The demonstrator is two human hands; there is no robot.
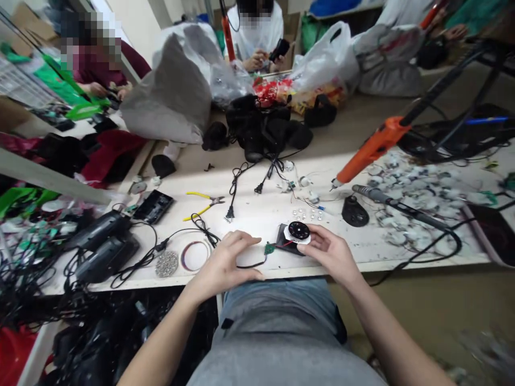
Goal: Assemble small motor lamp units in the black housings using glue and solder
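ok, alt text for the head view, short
A person's right hand holds a round black-and-white part at the near edge of a cluttered workbench, while the left hand rests by a small green circuit board wired to it. Yellow-handled pliers and an orange power screwdriver lie beyond; other people work opposite.

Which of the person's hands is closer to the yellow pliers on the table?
The left hand. It rests on the table edge just below and a little right of the yellow pliers. The right hand is farther right, holding a round black and white part.
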